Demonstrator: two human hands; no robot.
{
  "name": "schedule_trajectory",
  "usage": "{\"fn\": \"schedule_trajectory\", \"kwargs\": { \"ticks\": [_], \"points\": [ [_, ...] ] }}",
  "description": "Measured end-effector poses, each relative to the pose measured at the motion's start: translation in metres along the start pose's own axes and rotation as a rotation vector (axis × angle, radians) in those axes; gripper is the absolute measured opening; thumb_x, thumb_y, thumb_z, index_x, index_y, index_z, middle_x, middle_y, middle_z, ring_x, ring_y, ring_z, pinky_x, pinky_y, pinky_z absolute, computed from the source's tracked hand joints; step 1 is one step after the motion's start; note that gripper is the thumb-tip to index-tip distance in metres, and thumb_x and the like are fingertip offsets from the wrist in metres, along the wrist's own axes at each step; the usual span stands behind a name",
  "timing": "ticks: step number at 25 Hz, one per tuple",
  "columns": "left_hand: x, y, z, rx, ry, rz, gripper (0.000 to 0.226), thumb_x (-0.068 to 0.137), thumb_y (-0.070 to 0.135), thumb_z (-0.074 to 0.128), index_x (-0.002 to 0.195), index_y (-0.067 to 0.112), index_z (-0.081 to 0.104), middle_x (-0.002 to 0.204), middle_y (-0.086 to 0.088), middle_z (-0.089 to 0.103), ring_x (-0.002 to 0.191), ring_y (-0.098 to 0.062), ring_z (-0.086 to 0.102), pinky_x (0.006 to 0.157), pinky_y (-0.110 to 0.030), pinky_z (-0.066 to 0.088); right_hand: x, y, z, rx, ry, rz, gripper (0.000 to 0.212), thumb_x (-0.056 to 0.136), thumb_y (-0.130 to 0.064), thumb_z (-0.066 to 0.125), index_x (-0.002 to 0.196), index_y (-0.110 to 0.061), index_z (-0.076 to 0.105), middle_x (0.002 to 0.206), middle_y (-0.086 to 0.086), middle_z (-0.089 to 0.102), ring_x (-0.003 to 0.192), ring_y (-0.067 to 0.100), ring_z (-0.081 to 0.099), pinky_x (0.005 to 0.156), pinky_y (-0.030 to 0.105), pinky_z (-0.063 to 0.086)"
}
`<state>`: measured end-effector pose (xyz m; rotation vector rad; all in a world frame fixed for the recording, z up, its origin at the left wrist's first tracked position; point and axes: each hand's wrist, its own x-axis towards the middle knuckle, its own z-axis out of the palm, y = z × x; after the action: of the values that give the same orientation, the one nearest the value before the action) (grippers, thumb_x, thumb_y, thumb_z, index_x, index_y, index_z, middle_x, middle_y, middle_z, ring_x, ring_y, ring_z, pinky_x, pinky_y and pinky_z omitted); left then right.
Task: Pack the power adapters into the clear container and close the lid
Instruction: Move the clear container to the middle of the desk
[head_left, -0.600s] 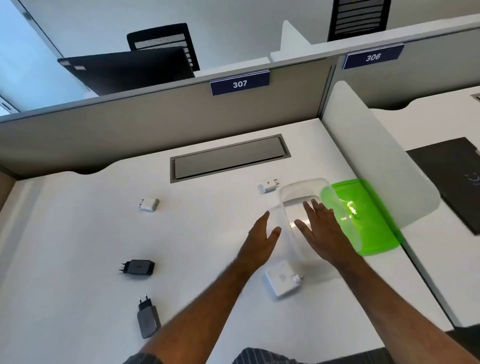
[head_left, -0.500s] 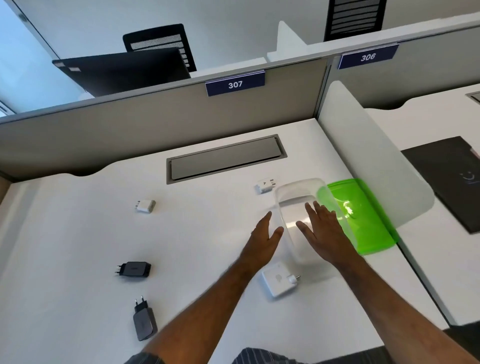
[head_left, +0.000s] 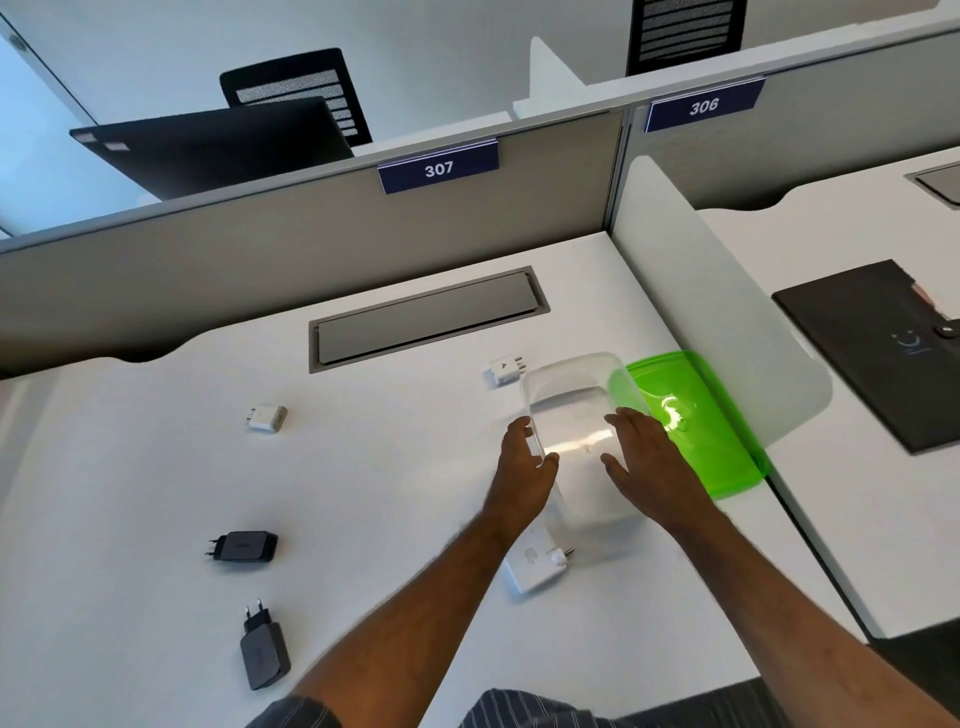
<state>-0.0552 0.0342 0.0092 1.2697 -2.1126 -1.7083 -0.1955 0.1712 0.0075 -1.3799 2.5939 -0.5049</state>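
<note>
On the white desk (head_left: 130, 493), both hands flank the clear container (head_left: 571, 415): left hand (head_left: 524, 467) open, fingers touching its left wall; right hand (head_left: 649, 462) spread flat over its right side. Five adapters lie outside; the green lid (head_left: 701, 415) rests beside it.

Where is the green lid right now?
In the head view the green lid lies flat on the desk at right, beside the clear container, against the white divider.

We have our left hand (head_left: 524, 467) against the left wall of the clear container (head_left: 574, 410) and our right hand (head_left: 649, 462) spread at its right side. The green lid (head_left: 696, 415) lies just beyond the right fingers. A white adapter (head_left: 535, 564) sits under our left wrist; two black adapters (head_left: 244, 546) (head_left: 262, 652) lie well left.
</note>
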Motion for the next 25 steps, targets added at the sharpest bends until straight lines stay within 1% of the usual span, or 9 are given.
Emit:
{"fn": "schedule_trajectory", "kwargs": {
  "ticks": [2,4,6,9,11,13,15,20,25],
  "points": [
    [0.002,0.002,0.0,-0.036,0.032,-0.033,0.062,0.091,0.013,0.069,0.145,0.024,0.042,0.144,-0.003,0.053,0.104,-0.018,0.07,0.096,-0.046,0.06,0.0,0.004,-0.001,0.0,0.018,-0.02,0.052,0.084,-0.007,0.075,0.132,0.0,0.058,0.133,0.02,0.059,0.124,0.04,0.055,0.105,0.049,0.047],
    [0.001,0.003,-0.001,-0.046,0.052,-0.049,0.062,0.088,0.011,0.069,0.143,0.025,0.045,0.14,-0.002,0.057,0.105,-0.023,0.07,0.094,-0.048,0.061,0.001,0.007,-0.001,-0.017,0.051,-0.051,0.051,0.081,0.0,0.073,0.13,-0.001,0.059,0.131,0.019,0.059,0.121,0.04,0.056,0.103,0.049,0.048],
    [-0.002,0.005,-0.003,-0.036,0.083,-0.057,0.064,0.085,0.013,0.07,0.143,0.026,0.046,0.137,0.001,0.059,0.102,-0.018,0.069,0.091,-0.047,0.062,0.0,0.006,-0.002,-0.068,0.1,-0.056,0.051,0.079,0.004,0.07,0.128,-0.005,0.061,0.131,0.016,0.059,0.119,0.037,0.057,0.099,0.047,0.049],
    [-0.006,0.007,-0.009,-0.02,0.132,-0.056,0.067,0.082,0.018,0.074,0.141,0.027,0.045,0.13,0.007,0.06,0.089,-0.007,0.069,0.085,-0.045,0.064,-0.003,0.003,-0.007,-0.215,0.165,0.039,0.057,0.074,0.0,0.069,0.127,-0.019,0.06,0.13,0.005,0.056,0.112,0.031,0.057,0.083,0.042,0.044],
    [-0.008,0.005,-0.016,-0.027,0.158,-0.055,0.068,0.08,0.018,0.074,0.141,0.028,0.045,0.126,0.009,0.062,0.084,-0.001,0.068,0.084,-0.044,0.064,-0.003,0.003,-0.01,-0.253,0.213,0.09,0.059,0.072,-0.005,0.068,0.128,-0.02,0.056,0.127,0.004,0.053,0.106,0.031,0.055,0.079,0.043,0.042],
    [-0.011,0.004,-0.023,-0.036,0.184,-0.061,0.07,0.079,0.019,0.075,0.142,0.028,0.046,0.124,0.01,0.062,0.083,0.003,0.067,0.083,-0.044,0.065,-0.002,0.004,-0.01,-0.212,0.252,0.126,0.06,0.073,-0.009,0.07,0.13,-0.016,0.053,0.126,0.008,0.053,0.105,0.034,0.054,0.078,0.046,0.044],
    [-0.014,0.002,-0.029,-0.051,0.202,-0.067,0.07,0.078,0.018,0.076,0.142,0.028,0.047,0.123,0.011,0.061,0.084,0.004,0.066,0.083,-0.044,0.065,0.001,0.002,-0.009,-0.087,0.263,0.171,0.06,0.075,-0.011,0.075,0.131,-0.012,0.052,0.126,0.012,0.055,0.109,0.038,0.054,0.083,0.049,0.046],
    [-0.021,0.002,-0.038,-0.107,0.211,-0.059,0.073,0.076,0.017,0.076,0.143,0.027,0.049,0.129,0.008,0.062,0.091,-0.003,0.069,0.082,-0.047,0.065,0.011,-0.004,-0.009,0.047,0.206,0.249,0.052,0.086,-0.011,0.07,0.135,-0.006,0.053,0.126,0.015,0.062,0.114,0.042,0.056,0.094,0.053,0.041],
    [-0.025,0.005,-0.051,-0.15,0.235,-0.032,0.069,0.076,0.017,0.079,0.139,0.028,0.055,0.128,0.011,0.064,0.095,-0.003,0.069,0.082,-0.044,0.065,0.017,-0.019,-0.017,0.121,0.272,0.177,0.029,0.091,-0.01,0.065,0.12,-0.008,0.062,0.108,0.014,0.063,0.1,0.039,0.06,0.084,0.047,0.047]
  ]
}}
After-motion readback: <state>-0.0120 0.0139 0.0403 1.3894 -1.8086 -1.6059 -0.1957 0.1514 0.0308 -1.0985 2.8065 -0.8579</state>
